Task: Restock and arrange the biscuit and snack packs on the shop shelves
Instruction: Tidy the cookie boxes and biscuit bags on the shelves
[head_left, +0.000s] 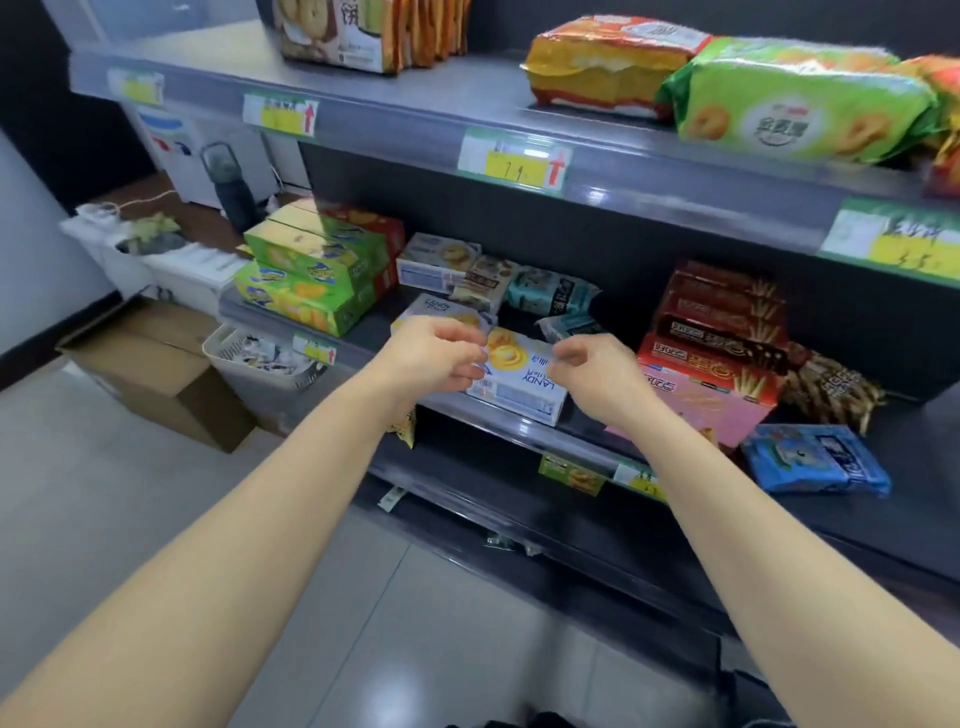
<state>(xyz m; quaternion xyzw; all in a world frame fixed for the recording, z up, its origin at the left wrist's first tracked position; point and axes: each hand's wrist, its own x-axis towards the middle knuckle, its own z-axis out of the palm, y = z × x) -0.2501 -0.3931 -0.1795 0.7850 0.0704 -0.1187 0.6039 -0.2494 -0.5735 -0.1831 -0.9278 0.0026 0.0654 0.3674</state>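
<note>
Biscuit packs (311, 280) crowd grey shelves (467, 88) above pale tiled floor (104, 493).

"LANDY" reads upside down on the pale blue-and-white cardboard biscuit box (519, 382) at the middle shelf's front. "饼" stands on the brown-and-cream cookie box (332, 36) above. The yellow-and-green price tags (514, 161) are blurred.

White-blue biscuit box (524, 382) flat at shelf edge
</note>
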